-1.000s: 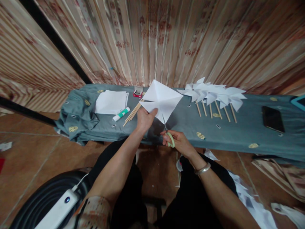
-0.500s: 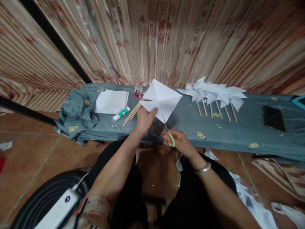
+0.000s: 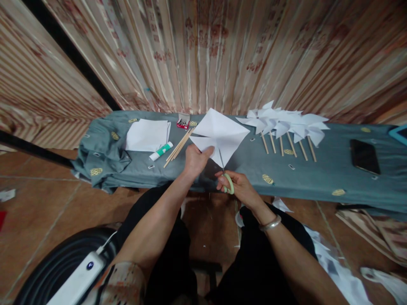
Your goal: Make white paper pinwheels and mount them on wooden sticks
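Observation:
My left hand pinches a white square of paper by its near left part, with the thumb on top. A slit runs inward from the paper's left corner. My right hand is closed round the pale green handles of a pair of scissors. Their blades sit at the paper's near corner and point inward toward its middle. Left of the paper, several thin wooden sticks lie beside a green and white glue stick. An open red box with small metal bits stands behind the sticks.
A stack of white paper lies on the left of the cloth-covered bench. Several paper pinwheels on sticks rest at the right, with a black phone farther right. Paper scraps lie on the floor.
The paper and my left hand have shifted a little to the right. The scissor blades now reach into the paper's near corner, while my right hand has hardly moved.

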Action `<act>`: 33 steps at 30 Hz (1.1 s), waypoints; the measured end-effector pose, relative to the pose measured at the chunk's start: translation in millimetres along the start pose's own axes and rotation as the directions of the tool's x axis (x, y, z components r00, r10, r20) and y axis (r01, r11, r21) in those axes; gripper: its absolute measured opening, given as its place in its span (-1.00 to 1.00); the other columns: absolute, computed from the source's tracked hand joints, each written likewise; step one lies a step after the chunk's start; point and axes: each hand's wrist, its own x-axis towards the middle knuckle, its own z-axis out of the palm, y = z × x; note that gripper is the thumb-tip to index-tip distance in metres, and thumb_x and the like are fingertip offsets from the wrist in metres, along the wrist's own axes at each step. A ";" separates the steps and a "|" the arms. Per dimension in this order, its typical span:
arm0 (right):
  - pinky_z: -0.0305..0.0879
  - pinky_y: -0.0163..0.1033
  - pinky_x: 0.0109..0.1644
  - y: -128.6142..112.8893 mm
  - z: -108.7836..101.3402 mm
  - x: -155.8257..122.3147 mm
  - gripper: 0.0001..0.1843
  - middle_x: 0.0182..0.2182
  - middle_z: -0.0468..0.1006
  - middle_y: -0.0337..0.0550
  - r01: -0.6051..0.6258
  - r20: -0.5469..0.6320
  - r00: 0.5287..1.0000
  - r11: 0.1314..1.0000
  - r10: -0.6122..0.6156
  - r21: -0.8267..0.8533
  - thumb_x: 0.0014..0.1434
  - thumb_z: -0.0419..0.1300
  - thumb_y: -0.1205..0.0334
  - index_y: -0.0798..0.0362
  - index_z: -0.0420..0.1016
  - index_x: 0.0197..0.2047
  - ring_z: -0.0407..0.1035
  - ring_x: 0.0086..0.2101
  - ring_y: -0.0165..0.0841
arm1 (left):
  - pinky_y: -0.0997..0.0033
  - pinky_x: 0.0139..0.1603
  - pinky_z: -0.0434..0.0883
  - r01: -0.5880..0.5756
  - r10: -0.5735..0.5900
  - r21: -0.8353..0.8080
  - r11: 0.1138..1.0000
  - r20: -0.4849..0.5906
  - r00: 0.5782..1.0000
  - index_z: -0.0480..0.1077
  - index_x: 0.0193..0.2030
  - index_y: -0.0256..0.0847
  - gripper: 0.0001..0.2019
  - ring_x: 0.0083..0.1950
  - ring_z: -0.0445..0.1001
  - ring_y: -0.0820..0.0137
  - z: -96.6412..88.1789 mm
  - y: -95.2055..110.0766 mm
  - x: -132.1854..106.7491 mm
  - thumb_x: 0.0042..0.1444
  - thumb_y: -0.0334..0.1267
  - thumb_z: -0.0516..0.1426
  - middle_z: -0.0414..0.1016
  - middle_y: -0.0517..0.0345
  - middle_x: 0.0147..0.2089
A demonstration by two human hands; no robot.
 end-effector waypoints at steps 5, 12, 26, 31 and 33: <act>0.24 -0.32 -0.42 0.4 0.1 0.0 -0.44 -0.54 0.50 -0.28 -0.013 -0.005 1.000 1.000 0.013 0.019 -0.08 0.36 -0.26 0.08 0.52 -0.26 0.32 -0.52 -0.48 | 0.35 -0.19 0.44 0.021 -0.021 -0.003 1.000 -0.014 1.000 0.51 -0.48 -0.30 -0.86 -0.32 0.54 0.28 -0.1 -2.0 0.8 -0.10 -0.25 0.25 0.60 0.09 -0.42; 0.23 -0.31 -0.43 0.9 0.3 0.8 -0.49 -0.56 0.50 -0.29 -0.014 -0.025 1.000 1.000 0.014 0.028 -0.10 0.40 -0.19 0.08 0.53 -0.29 0.31 -0.54 -0.47 | 0.33 -0.19 0.44 0.022 -0.023 -0.037 0.999 -0.024 0.999 0.52 -0.47 -0.30 -0.88 -0.33 0.54 0.27 -0.4 -1.0 0.7 -0.11 -0.27 0.26 0.61 0.08 -0.40; 0.25 -0.31 -0.40 -2.2 -0.1 1.3 -0.42 -0.53 0.54 -0.24 -0.020 -0.077 0.997 0.999 0.023 0.034 -0.13 0.38 -0.25 0.09 0.53 -0.27 0.33 -0.51 -0.47 | 0.38 -0.24 0.43 0.064 -0.061 -0.093 0.994 0.040 0.997 0.56 -0.40 -0.33 -0.86 -0.33 0.54 0.31 4.7 0.7 -5.8 -0.13 -0.30 0.27 0.63 0.07 -0.35; 0.24 -0.31 -0.42 -0.5 -1.0 2.3 -0.45 -0.55 0.52 -0.26 -0.015 -0.064 0.998 0.999 0.017 0.031 -0.11 0.38 -0.24 0.09 0.53 -0.28 0.32 -0.52 -0.47 | 0.38 -0.24 0.43 0.073 -0.070 -0.086 0.994 0.037 0.997 0.55 -0.42 -0.33 -0.87 -0.33 0.53 0.31 4.0 2.2 -6.4 -0.13 -0.30 0.27 0.62 0.08 -0.37; 0.25 -0.31 -0.42 0.3 -1.0 2.7 -0.46 -0.55 0.51 -0.27 -0.008 -0.059 0.998 0.999 0.009 0.032 -0.11 0.38 -0.24 0.08 0.53 -0.29 0.32 -0.53 -0.47 | 0.39 -0.23 0.43 0.079 -0.076 -0.083 0.993 0.037 0.996 0.55 -0.42 -0.33 -0.88 -0.33 0.53 0.31 3.3 3.2 -6.6 -0.13 -0.31 0.27 0.62 0.08 -0.37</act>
